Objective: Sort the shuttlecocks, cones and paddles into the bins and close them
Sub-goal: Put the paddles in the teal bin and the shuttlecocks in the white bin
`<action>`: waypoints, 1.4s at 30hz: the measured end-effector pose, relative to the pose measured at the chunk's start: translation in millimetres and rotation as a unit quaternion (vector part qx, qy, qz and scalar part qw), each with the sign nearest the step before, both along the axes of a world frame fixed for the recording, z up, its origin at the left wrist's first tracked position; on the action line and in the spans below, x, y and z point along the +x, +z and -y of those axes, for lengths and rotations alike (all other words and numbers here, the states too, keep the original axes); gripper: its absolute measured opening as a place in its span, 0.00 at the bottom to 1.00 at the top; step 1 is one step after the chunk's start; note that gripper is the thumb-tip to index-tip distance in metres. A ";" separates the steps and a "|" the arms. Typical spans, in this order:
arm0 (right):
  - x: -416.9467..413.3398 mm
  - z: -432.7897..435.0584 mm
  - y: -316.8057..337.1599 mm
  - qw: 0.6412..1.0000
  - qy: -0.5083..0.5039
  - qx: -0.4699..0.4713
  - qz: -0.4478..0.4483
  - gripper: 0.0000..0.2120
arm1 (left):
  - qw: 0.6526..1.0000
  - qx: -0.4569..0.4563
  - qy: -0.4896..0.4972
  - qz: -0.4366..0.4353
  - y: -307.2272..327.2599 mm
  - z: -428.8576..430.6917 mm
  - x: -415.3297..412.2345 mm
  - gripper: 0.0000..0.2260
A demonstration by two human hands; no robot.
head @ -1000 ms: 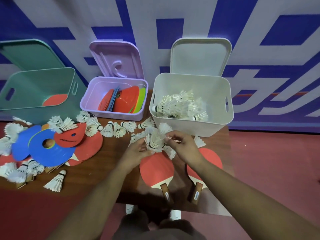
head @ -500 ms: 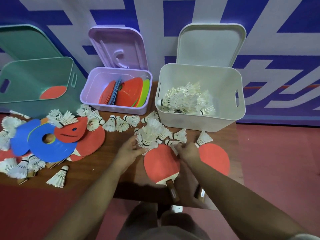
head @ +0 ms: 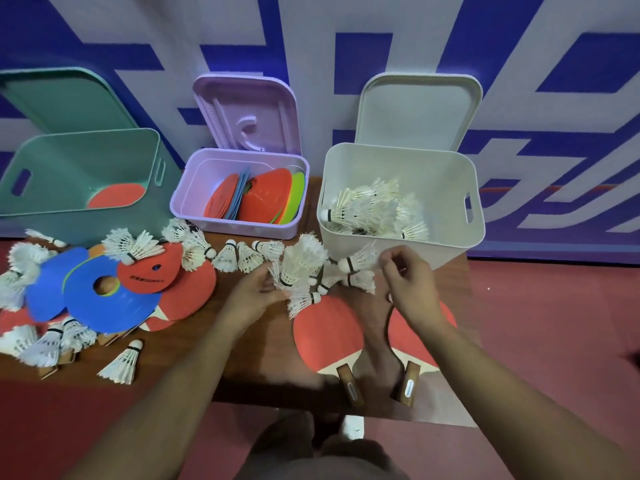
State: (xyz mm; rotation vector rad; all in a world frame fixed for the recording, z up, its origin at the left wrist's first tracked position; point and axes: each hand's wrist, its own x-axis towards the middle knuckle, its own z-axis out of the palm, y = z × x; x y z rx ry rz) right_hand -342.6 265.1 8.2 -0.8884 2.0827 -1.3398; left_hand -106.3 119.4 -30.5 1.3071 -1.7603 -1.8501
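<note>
My left hand (head: 254, 295) grips a bunch of white shuttlecocks (head: 300, 263) above a red paddle (head: 327, 332). My right hand (head: 410, 282) pinches the feathers of one shuttlecock (head: 358, 262) just in front of the white bin (head: 446, 249), which holds several shuttlecocks. A second red paddle (head: 419, 344) lies partly under my right wrist. The purple bin (head: 194, 202) holds flat cones. One red paddle lies in the green bin (head: 69, 220). Loose shuttlecocks (head: 239, 256), blue and red cones (head: 104, 299) and paddles are heaped at the left.
All three bins stand open at the table's far edge, lids leaning against the blue and white wall. A lone shuttlecock (head: 121, 363) lies near the table's front edge. Red floor lies to the right of the table (head: 263, 368).
My right hand has risen from the table with one shuttlecock toward the white bin. My left hand keeps its bunch, shifted slightly.
</note>
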 end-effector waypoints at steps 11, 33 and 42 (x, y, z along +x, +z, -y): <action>-26.2 39.5 77.1 0.993 0.079 -0.064 -0.056 0.05 | 0.985 -0.141 -0.100 -0.017 81.5 41.6 -74.7 0.23; -156.1 109.8 -25.0 0.968 0.040 0.230 -0.095 0.27 | 0.855 -0.357 -0.329 0.185 -1.8 114.8 -264.1 0.25; -140.2 100.2 -6.8 0.961 0.033 0.230 -0.151 0.33 | 0.888 -0.323 -0.282 0.167 20.4 114.8 -252.5 0.29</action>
